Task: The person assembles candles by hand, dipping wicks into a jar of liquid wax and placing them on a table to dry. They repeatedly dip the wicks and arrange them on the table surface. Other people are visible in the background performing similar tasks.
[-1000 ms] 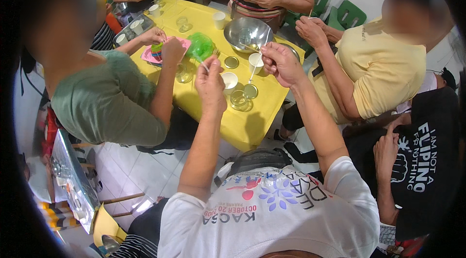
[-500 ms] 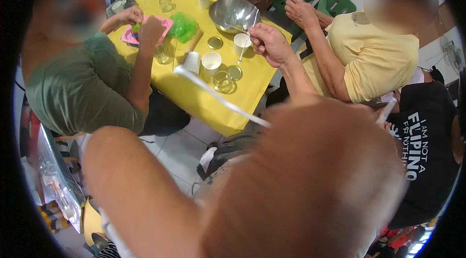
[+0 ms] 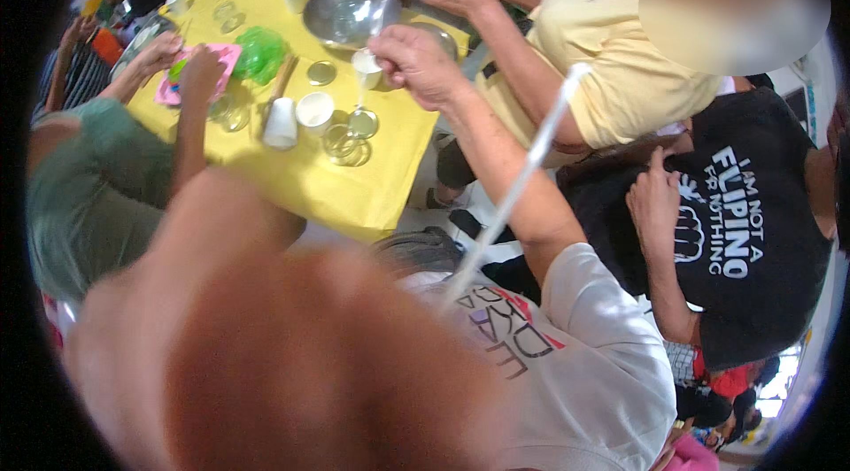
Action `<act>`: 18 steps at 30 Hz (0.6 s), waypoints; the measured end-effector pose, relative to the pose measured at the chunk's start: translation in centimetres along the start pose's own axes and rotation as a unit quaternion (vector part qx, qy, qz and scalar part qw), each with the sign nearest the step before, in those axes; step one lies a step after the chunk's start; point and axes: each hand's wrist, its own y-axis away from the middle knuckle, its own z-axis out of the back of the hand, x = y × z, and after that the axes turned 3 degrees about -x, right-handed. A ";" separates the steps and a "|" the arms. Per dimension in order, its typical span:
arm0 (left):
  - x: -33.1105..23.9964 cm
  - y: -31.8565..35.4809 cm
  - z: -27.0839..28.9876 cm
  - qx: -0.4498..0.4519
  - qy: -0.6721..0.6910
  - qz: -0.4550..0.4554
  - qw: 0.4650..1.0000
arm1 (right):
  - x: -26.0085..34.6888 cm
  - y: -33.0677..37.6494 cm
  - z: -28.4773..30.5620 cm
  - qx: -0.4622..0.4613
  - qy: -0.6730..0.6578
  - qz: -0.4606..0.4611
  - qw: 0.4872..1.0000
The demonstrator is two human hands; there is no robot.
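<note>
My left hand (image 3: 336,365) is very close, large and blurred in the lower middle, with the arm bent at the left. A long white strand (image 3: 522,183) sticks up and right from behind it, apparently held there; the fingers do not show clearly. My right hand (image 3: 412,64), arm stretched over the yellow table, pinches a thin white strand (image 3: 361,90) that hangs down. That hand is nearest a white paper cup (image 3: 368,74) and a steel bowl (image 3: 352,15). Beneath the strand lie a round metal lid (image 3: 362,124) and a glass jar (image 3: 340,143).
The yellow-covered table (image 3: 354,196) also carries a second paper cup (image 3: 314,111), a tipped cup (image 3: 281,124), a green plastic bag (image 3: 260,55) and a pink tray (image 3: 226,59). A person in green (image 3: 97,196) works at left; others in yellow (image 3: 611,73) and black (image 3: 753,223) are at right.
The view has shifted, so the table sits further left. My left hand has moved left in the picture, and its strand has swung from up-left to up-right. My right hand still holds its strand.
</note>
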 end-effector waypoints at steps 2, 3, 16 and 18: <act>0.3 0.1 0.1 0.008 0.003 0.017 1.000 | 0.1 0.3 0.2 0.000 0.002 0.004 1.000; 0.6 0.0 -0.3 0.013 0.013 0.035 0.999 | 0.3 0.5 0.5 -0.012 0.002 0.004 1.000; 6.6 2.0 -29.4 -0.241 0.710 0.420 0.511 | -0.8 2.5 1.1 -0.026 -0.036 0.026 0.999; 5.5 1.9 -31.7 -0.261 0.742 0.431 0.443 | -1.0 2.8 0.9 -0.029 -0.038 0.009 0.999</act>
